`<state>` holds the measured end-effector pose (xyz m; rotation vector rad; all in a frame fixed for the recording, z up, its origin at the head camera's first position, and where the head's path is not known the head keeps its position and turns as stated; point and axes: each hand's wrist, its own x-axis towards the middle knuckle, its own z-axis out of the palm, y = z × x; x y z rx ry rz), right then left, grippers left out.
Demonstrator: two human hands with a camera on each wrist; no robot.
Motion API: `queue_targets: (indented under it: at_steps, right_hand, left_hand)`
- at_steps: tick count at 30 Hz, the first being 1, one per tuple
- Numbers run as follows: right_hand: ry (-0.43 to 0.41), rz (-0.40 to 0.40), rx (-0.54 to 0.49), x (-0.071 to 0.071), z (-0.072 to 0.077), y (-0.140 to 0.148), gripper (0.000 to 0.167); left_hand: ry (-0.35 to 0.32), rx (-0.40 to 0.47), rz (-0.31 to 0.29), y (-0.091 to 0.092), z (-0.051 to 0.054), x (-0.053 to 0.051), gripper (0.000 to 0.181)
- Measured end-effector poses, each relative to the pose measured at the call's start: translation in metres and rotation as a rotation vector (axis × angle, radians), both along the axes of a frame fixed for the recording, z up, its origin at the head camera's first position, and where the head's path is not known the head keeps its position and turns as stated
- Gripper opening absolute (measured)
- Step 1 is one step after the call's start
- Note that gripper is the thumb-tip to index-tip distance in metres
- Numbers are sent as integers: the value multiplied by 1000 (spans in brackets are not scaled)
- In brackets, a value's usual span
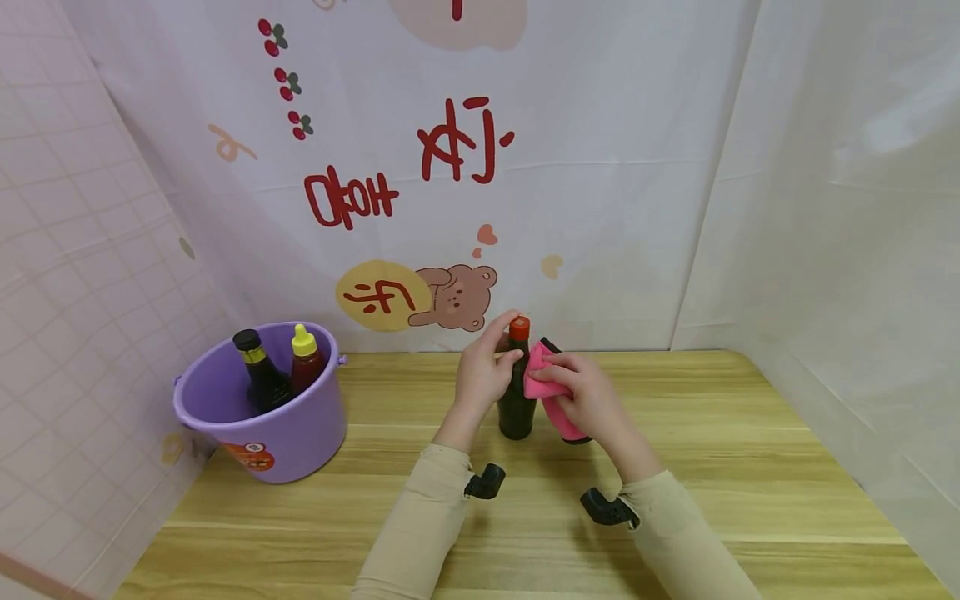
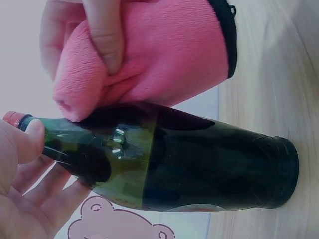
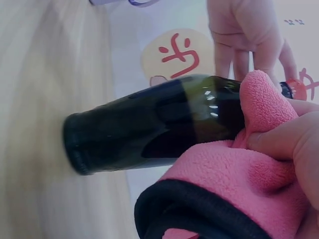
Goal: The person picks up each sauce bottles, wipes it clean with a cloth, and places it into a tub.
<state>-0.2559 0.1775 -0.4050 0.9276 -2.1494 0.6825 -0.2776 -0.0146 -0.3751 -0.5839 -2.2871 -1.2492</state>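
A dark green glass bottle [image 1: 516,412] with a red cap [image 1: 519,327] stands upright on the table. My left hand [image 1: 482,375] holds it around the neck, thumb on the near side and fingers behind, as the left wrist view shows. Bunched in my right hand [image 1: 592,398] is a pink cloth [image 2: 164,50] with black edging, pinched between thumb and fingers. The cloth touches the bottle's shoulder from the right and covers part of it in the right wrist view. Liquid fills the bottle [image 3: 149,124] up to its shoulder.
To the left, a purple bucket [image 1: 300,442] holds a dark bottle with a black cap [image 1: 264,375] and a red sauce bottle with a yellow nozzle [image 1: 306,367]. The wooden table [image 1: 750,483] ends at a printed white curtain [image 1: 600,167] behind.
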Motion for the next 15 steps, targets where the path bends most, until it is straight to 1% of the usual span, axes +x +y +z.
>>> queue_targets:
  at_steps: [4,11,15]
  right_hand:
    - [22,-12,3,5,-8,0,39]
    - [1,-29,12,9,-21,4,37]
    - [11,-23,12,10,-30,5,38]
  left_hand:
    - [10,4,5,0,-1,-1,59]
    - [1,1,11,0,-1,0,60]
    - [-5,-3,14,0,-2,-1,60]
